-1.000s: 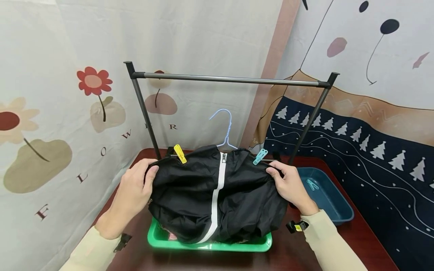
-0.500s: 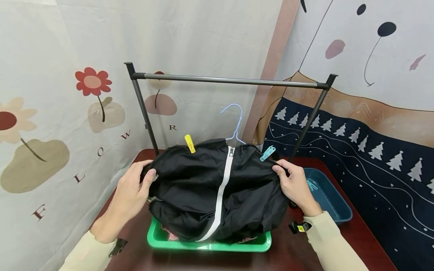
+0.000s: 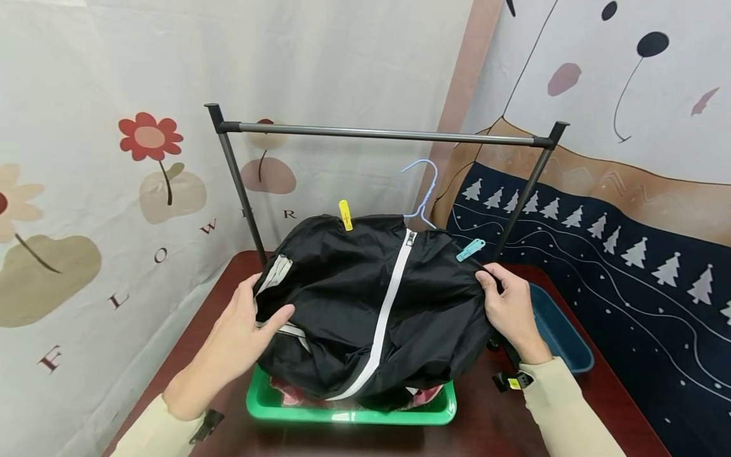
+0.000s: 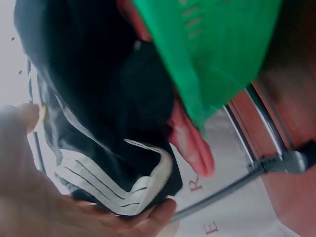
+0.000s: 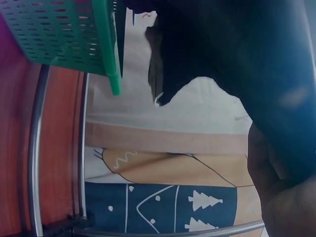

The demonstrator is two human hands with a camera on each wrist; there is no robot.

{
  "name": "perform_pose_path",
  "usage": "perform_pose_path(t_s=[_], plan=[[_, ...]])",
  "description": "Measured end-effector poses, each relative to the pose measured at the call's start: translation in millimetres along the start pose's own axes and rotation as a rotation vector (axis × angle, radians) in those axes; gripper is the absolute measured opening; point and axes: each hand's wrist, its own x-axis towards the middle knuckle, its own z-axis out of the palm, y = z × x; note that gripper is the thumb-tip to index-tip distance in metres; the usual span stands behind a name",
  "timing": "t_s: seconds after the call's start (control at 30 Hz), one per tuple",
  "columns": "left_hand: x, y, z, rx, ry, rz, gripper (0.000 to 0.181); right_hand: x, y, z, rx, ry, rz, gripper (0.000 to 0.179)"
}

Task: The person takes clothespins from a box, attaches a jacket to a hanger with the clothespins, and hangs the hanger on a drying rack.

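Note:
In the head view a black zip-up jacket [image 3: 342, 292] with a white front zip hangs on a light blue wire hanger [image 3: 425, 190], tilted so that its right side is lower. A yellow clothespin [image 3: 345, 216] and a light blue clothespin [image 3: 471, 250] grip its shoulders. My right hand [image 3: 511, 304] pinches the jacket's right edge between thumb and fingers. At the other side, my left hand [image 3: 240, 336] has its thumb spread over the front, with the fingers at the edge. The left wrist view shows those fingers under a white striped cuff [image 4: 98, 180].
Below the jacket, a green basket [image 3: 354, 416] holds pinkish cloth [image 3: 292, 395]. Behind stands a metal rack with a horizontal bar [image 3: 377, 133]. A dark blue tray [image 3: 562, 336] sits at the right on the red-brown table [image 3: 468, 431]. Printed curtains enclose the back and sides.
The jacket and hanger have shifted right and up, tilting clockwise. My left hand's thumb has come away from the edge, and white striped trim now shows there. My right hand moved slightly right, still pinching.

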Motion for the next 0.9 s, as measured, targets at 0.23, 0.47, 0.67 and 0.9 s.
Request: perform_pose_path(t_s=[0.23,0.47,0.67,0.9], plan=[[-13.7,33.4,6.9,0.050,-0.113,-0.021,0.113,2.1,-0.6,-2.7,-0.008,0.045,0.000,0.010],[-20.9,56.8,14.2,0.094,-0.105,0.053,0.110,4.1,-1.3,-4.0,-0.005,0.093,0.027,0.015],[-26.4,61.6,16.2,0.176,-0.078,-0.010,0.124,5.8,-1.6,-9.0,-0.011,0.118,0.028,0.015],[-38.2,67.2,22.1,0.204,-0.105,0.016,0.133,7.0,1.9,-16.4,-0.054,0.152,0.036,0.015]])
